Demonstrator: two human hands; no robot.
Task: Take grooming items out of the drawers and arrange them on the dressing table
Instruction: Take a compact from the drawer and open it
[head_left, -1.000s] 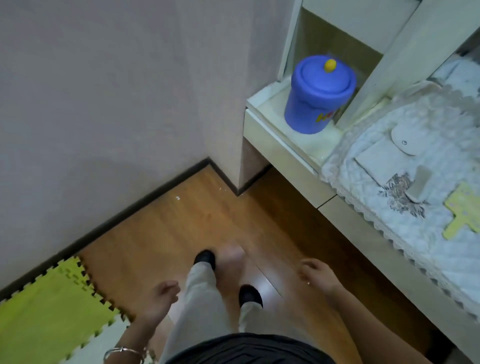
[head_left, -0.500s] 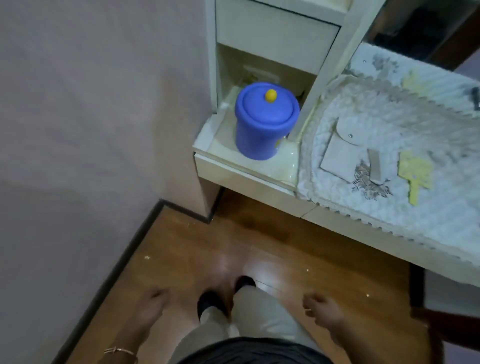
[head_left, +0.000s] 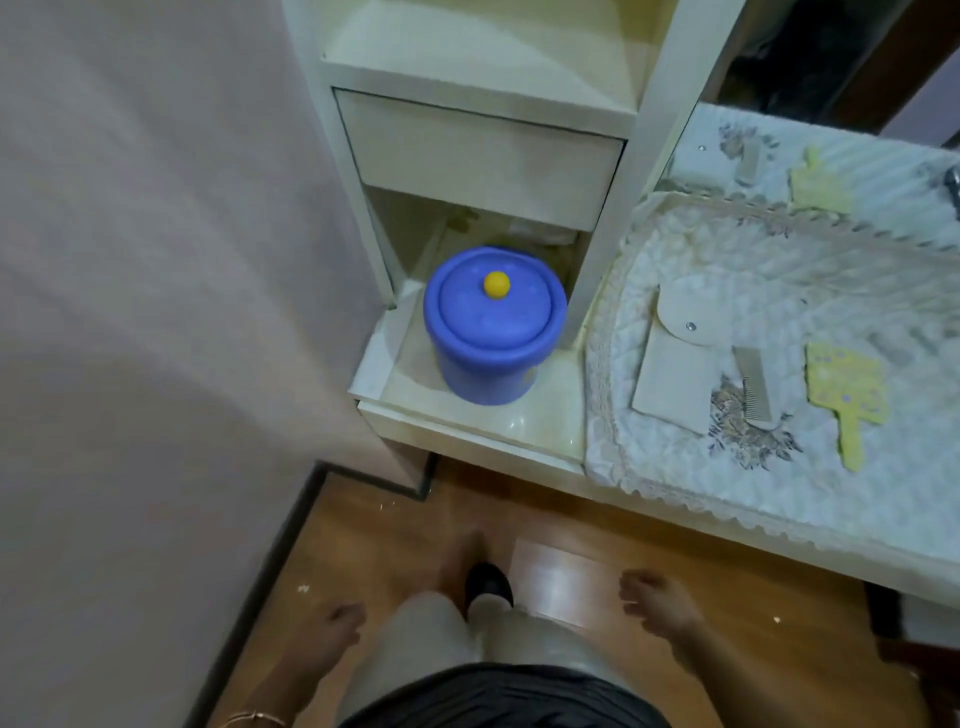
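Fingers on your left hand (head_left: 335, 631) and right hand (head_left: 657, 605): loosely curled, holding nothing. Already on dressing table (head_left: 488, 441): metal comb (head_left: 753, 384), yellow comb (head_left: 844, 389), cream pouch (head_left: 675, 374). Drawer (head_left: 478, 156): closed; further items likely remain for you.

Home bedroom: dressing table (head_left: 467, 439) with drawer (head_left: 478, 161), combs, wood floor (head_left: 571, 525)

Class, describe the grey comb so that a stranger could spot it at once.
Start at the quilted white cover on the dressing table, right of the blue lidded tub. On it lie three flat things in a row; the comb is the middle one. Unlike the cream pouch and yellow paddle beside it, it is slim, grey and fine-toothed.
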